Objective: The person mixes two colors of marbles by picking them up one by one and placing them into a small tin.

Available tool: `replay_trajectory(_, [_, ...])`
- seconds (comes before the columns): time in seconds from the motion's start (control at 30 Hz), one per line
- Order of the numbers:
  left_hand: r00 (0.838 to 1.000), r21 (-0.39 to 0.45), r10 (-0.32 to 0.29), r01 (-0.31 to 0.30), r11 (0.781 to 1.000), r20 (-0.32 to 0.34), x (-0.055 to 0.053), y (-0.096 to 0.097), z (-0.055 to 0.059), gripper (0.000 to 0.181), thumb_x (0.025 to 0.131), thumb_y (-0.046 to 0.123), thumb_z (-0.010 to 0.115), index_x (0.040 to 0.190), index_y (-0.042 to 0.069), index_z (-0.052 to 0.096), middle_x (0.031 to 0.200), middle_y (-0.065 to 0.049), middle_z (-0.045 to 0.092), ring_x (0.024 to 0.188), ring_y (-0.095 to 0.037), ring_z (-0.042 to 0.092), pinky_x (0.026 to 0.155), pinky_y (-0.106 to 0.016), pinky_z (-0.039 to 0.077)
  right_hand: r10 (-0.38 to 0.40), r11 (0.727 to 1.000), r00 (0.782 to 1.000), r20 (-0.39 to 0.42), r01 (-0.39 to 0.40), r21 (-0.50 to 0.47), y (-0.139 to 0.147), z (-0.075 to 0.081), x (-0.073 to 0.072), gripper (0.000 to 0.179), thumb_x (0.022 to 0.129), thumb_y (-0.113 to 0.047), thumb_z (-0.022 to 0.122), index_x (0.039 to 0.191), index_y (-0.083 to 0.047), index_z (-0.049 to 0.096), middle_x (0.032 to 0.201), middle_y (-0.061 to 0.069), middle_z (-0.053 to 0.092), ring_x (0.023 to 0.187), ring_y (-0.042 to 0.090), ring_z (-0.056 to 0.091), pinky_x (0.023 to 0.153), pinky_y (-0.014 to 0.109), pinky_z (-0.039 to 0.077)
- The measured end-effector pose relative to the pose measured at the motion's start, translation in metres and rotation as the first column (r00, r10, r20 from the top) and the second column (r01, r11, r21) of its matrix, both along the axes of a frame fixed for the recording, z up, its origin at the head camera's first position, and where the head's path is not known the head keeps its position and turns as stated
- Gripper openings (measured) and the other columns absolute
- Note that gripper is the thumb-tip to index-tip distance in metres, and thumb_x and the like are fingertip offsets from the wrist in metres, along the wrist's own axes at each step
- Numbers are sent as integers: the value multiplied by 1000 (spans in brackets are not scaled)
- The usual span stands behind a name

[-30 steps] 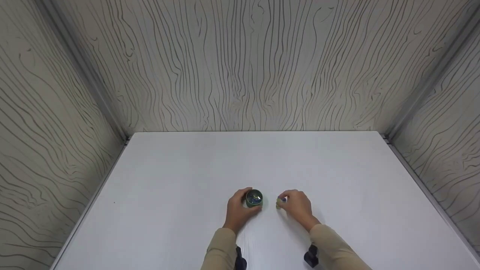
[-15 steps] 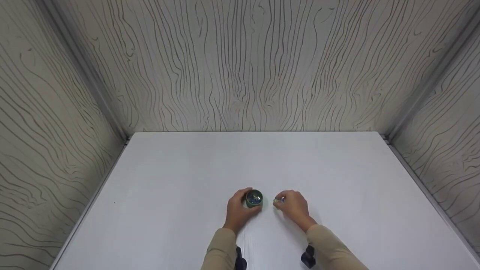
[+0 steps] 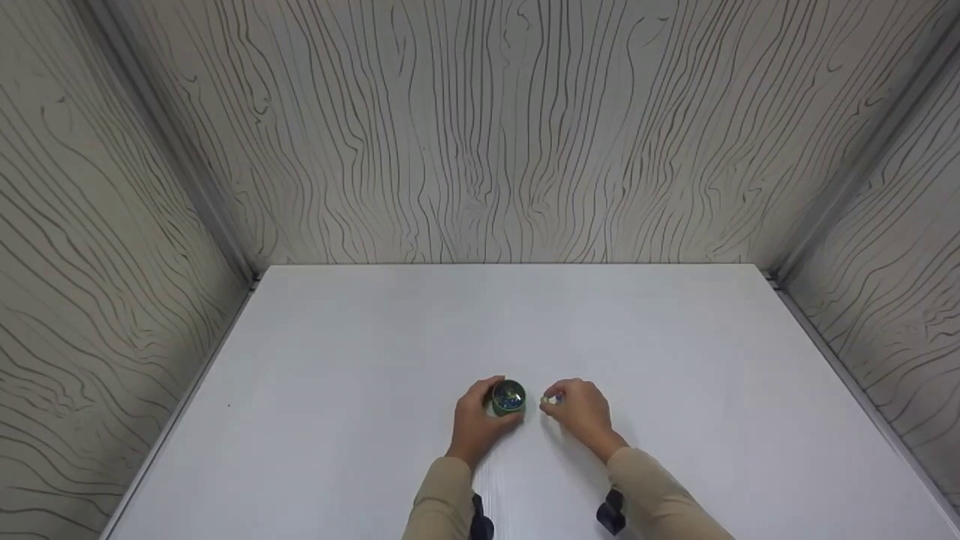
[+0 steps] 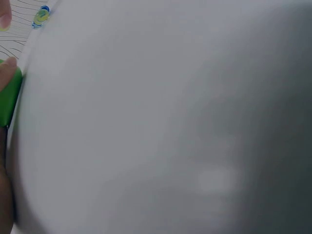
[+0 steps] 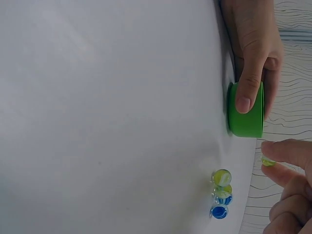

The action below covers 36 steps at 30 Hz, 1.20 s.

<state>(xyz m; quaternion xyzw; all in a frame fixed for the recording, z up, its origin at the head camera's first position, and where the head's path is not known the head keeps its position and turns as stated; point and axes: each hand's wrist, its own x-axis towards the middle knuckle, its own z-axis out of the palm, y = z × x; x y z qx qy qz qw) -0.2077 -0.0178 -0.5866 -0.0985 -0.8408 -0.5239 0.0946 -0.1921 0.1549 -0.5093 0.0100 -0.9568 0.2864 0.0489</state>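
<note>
My left hand (image 3: 477,424) grips a small round green cup (image 5: 247,126), thumb on the near side and fingers round the far side. Blue and yellow-green glints of marbles show inside the cup in the head view. Just right of it, my right hand (image 3: 585,411) pinches a yellow-green glass marble (image 5: 267,161) between thumb and forefinger, beside the cup's rim in the right wrist view. On the table close by that hand lie several marbles, among them a yellow-green marble (image 5: 222,178) and a blue marble (image 5: 219,211). The left wrist view catches only the cup's edge.
Cup and marbles are on a white table (image 3: 360,337). Wood-grain patterned panels rise behind it, the back panel (image 3: 480,135) and one on either side. A dark wrist strap piece (image 3: 611,512) hangs below the right sleeve.
The right hand has shifted left, closer to the cup, with the marble pinched in its fingertips. The left hand and the cup have stayed in place.
</note>
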Motion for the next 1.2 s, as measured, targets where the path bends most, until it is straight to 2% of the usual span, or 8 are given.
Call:
replay_trajectory(0.17, [1000, -2, -1, 1, 1000, -14, -1, 1, -1, 63, 70, 29, 85, 125, 12, 60, 122, -5, 67, 118, -22, 63, 107, -36, 50, 0, 1000, 1000, -18, 0, 20, -2, 0, -1, 11, 74, -16, 80, 82, -9, 75, 80, 7, 73, 70, 14, 61, 60, 30, 52])
replay_trajectory(0.37, [1000, -2, -2, 2, 1000, -31, -1, -1, -3, 64, 69, 29, 85, 125, 11, 60, 122, -6, 67, 117, -22, 64, 105, -36, 51, 4, 1000, 1000, -22, -3, 12, -5, 1, -2, 12, 74, -16, 79, 82, -9, 75, 77, 8, 72, 64, 10, 53, 54, 25, 44])
replay_trajectory(0.63, [999, 9, -2, 2, 1000, -47, -1, -1, -3, 62, 68, 26, 85, 123, 9, 62, 120, -7, 68, 116, -22, 64, 104, -35, 52, 10, 1000, 1000, -23, -10, -17, -10, 1, -3, 12, 74, -16, 79, 82, -8, 76, 73, 7, 70, 60, 9, 45, 53, 23, 39])
replay_trajectory(0.87, [996, -28, 0, -2, 1000, -87, -2, -1, -3, 62, 69, 26, 85, 124, 9, 61, 119, -7, 68, 114, -23, 65, 103, -34, 53, 12, 1000, 1000, -15, -12, -16, -10, -1, -4, 12, 74, -16, 79, 83, -8, 76, 65, 3, 63, 59, 9, 40, 51, 21, 34])
replay_trajectory(1.0, [996, -30, 6, -9, 1000, -92, -2, -1, -3, 61, 69, 25, 85, 123, 10, 61, 119, -6, 68, 115, -22, 65, 103, -34, 53, 10, 1000, 1000, 0, -10, -17, -10, -2, -4, 12, 75, -15, 78, 84, -7, 76, 68, 4, 66, 59, 10, 41, 52, 22, 36])
replay_trajectory(1.2, [998, -14, -13, 13, 1000, -65, -3, -1, -4, 62, 68, 25, 85, 123, 10, 62, 119, -6, 68, 115, -23, 65, 104, -33, 52, 11, 1000, 1000, 3, -11, -15, -10, 0, -4, 12, 76, -15, 77, 84, -7, 75, 83, 9, 75, 64, 10, 48, 58, 27, 45])
